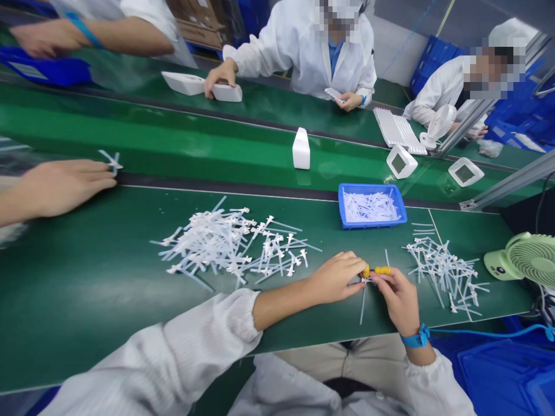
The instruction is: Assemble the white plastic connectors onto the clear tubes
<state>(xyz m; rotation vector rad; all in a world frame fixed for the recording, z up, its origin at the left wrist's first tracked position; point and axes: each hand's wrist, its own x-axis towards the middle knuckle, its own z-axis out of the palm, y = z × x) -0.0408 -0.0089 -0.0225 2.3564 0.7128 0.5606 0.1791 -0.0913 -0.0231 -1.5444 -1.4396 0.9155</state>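
Observation:
My left hand [336, 278] and my right hand [399, 299] meet over the front of the green table, fingertips pinched together. Between them is a small white plastic piece with a thin pale strip [362, 306] sticking out toward me. Both hands appear to grip it, though fingers partly cover it. Yellow covers [382, 270] show at my fingertips. To the left lies a large pile of white pieces with pale strips [212, 240]; a smaller similar pile [446, 268] lies to the right. A blue wristband [417, 337] is around my right wrist.
A blue tray [373, 224] of loose pale strips stands beyond my hands. A green fan [526, 260] is at the right edge. White devices [301, 149] sit on the green conveyor [243, 147]. Another person's hand [69, 185] holds a white piece at left; co-workers sit opposite.

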